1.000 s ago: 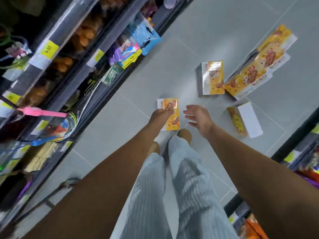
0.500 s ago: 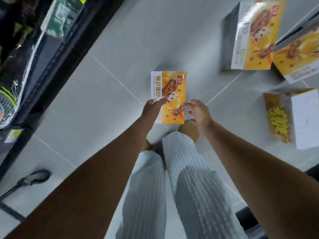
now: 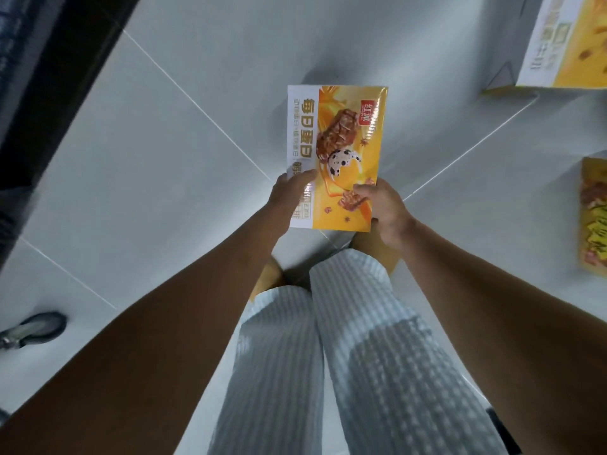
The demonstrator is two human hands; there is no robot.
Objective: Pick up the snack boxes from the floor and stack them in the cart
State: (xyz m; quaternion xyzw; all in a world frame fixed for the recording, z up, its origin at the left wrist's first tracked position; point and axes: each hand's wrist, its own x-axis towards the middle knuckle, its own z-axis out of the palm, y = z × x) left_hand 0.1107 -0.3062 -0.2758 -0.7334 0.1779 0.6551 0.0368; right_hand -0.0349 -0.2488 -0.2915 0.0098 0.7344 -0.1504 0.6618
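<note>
Down at the floor (image 3: 164, 165), the box (image 3: 345, 133), merely being touched half a second ago, is now being gripped at its near end, likely starting its lift toward the cart, with the left hand (image 3: 290, 195) and right hand (image 3: 386, 208) pinching opposite edges, thumbs on top.

Pale grey tiled floor (image 3: 184, 192), dark shelf base (image 3: 56, 80)

Illumination: diffuse, moderately bright, cool. Soft shadows lie on the floor (image 3: 170, 152) beside the snack box (image 3: 341, 139); its glossy face shows glare. Frame edges are blurred and stretched.
</note>
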